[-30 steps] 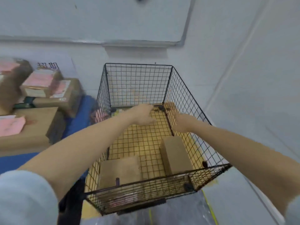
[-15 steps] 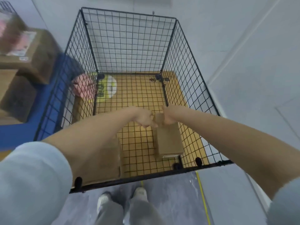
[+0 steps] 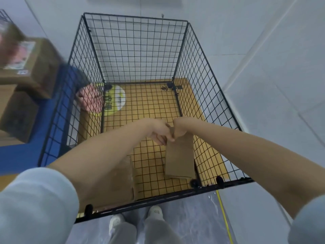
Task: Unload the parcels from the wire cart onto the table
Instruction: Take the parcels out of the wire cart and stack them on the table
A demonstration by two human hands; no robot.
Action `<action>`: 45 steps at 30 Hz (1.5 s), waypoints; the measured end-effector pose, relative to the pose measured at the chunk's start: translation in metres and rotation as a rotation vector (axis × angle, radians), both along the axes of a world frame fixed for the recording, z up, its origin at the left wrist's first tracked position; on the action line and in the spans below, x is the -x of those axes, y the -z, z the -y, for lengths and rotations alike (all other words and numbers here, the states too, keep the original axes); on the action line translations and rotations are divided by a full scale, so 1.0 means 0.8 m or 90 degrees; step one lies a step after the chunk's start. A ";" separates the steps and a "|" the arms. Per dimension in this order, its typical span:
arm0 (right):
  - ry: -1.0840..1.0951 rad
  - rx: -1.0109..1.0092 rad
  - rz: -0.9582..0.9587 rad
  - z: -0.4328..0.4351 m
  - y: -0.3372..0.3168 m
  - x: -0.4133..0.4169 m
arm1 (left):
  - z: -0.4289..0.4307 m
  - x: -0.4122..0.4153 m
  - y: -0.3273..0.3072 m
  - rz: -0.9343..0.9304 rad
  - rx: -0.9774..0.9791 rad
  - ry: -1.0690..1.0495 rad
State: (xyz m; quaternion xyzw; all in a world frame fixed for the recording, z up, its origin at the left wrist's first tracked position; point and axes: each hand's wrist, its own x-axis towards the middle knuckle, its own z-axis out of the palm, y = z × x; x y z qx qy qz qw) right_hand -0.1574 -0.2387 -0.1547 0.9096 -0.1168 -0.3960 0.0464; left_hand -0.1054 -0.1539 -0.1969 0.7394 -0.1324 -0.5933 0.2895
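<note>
- Over the past second both hands had drawn back from the far end of the cart [image 3: 133,17] to its near right corner.
- The blue-covered table [image 3: 22,155] stood just beside the cart's left wall and carried stacked boxes [image 3: 40,67].
- A second parcel [image 3: 130,180] lay in the near left corner, mostly under the left forearm.
- The left hand [image 3: 159,135], fingers curled, pinched the narrow parcel's [image 3: 179,157] far end.
- That parcel lay on the cart floor, long axis pointing away from the person.
- The right hand [image 3: 181,128] curled over the same end, touching the left.
- The lift likely had to clear the wall, then go left.
</note>
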 end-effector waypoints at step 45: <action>0.095 -0.089 -0.092 -0.034 -0.027 0.013 | -0.028 0.027 -0.004 0.030 0.022 0.019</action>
